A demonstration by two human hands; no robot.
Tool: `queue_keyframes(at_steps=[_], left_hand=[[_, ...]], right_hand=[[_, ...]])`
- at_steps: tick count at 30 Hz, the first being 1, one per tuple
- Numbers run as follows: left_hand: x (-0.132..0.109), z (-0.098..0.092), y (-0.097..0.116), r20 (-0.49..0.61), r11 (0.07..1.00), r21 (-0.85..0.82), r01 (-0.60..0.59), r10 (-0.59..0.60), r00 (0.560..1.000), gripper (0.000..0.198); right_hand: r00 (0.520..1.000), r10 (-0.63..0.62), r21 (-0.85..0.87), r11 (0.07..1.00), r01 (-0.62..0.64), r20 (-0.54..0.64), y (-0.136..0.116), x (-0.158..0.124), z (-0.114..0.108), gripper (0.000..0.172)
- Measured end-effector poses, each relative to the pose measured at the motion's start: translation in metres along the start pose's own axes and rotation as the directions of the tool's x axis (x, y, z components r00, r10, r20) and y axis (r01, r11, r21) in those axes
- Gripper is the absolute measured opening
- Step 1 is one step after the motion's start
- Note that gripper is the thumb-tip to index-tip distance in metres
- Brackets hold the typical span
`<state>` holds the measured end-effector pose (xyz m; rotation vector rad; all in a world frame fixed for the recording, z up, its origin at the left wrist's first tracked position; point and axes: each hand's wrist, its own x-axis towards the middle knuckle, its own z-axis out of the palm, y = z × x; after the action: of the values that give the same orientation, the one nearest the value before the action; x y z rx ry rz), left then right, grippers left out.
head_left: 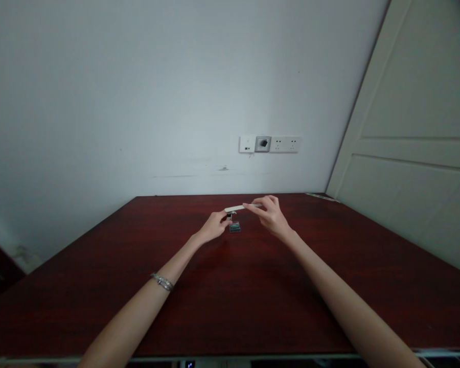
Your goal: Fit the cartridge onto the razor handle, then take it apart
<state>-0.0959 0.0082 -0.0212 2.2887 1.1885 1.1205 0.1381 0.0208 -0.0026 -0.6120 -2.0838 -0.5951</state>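
Both of my hands meet over the far middle of the dark red table (230,296). My right hand (273,217) pinches a thin, flat white strip (234,208) between thumb and fingers, and it points left, nearly level. Under the strip's left end, my left hand (214,225) is closed around a small black and silver piece (229,216), too small to name. The strip's end is at my left fingertips; whether it touches the piece I cannot tell. Just below them is a small clear box (234,227) with greenish contents. A silver bracelet (162,282) circles my left wrist.
A pale wall (176,102) rises behind the table and carries a row of sockets (285,144). On the right stands a white panelled door (414,194). A thin flat strip (322,197) lies at the table's far right edge.
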Motion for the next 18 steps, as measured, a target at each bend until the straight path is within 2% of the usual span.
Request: queue_keyframes(at_steps=[2,5,9,13,18], left_hand=[[0.0,-0.001,-0.001,-0.013,0.999,-0.042,0.0,0.0,1.0,0.013],[0.0,-0.002,-0.001,-0.016,0.993,-0.12,0.009,-0.011,1.0,0.014],[-0.001,0.0,0.0,-0.013,0.992,-0.126,0.017,-0.018,1.0,0.017],[0.0,0.0,0.002,-0.02,0.997,-0.068,0.028,-0.029,0.999,0.014],[0.001,-0.003,0.002,-0.002,0.993,-0.116,0.028,-0.029,1.0,0.014]], right_hand=[[1.0,-0.006,-0.034,0.999,0.006,0.007,0.007,-0.002,-0.003,0.053],[0.998,0.036,-0.054,0.998,-0.038,-0.049,0.016,-0.006,-0.005,0.051],[0.985,0.132,0.039,0.991,-0.128,-0.115,0.005,-0.006,0.005,0.05],[0.991,0.124,0.114,0.986,-0.117,-0.056,-0.007,-0.005,0.014,0.052],[0.989,0.139,0.117,0.984,-0.133,-0.042,0.007,-0.013,0.011,0.048]])
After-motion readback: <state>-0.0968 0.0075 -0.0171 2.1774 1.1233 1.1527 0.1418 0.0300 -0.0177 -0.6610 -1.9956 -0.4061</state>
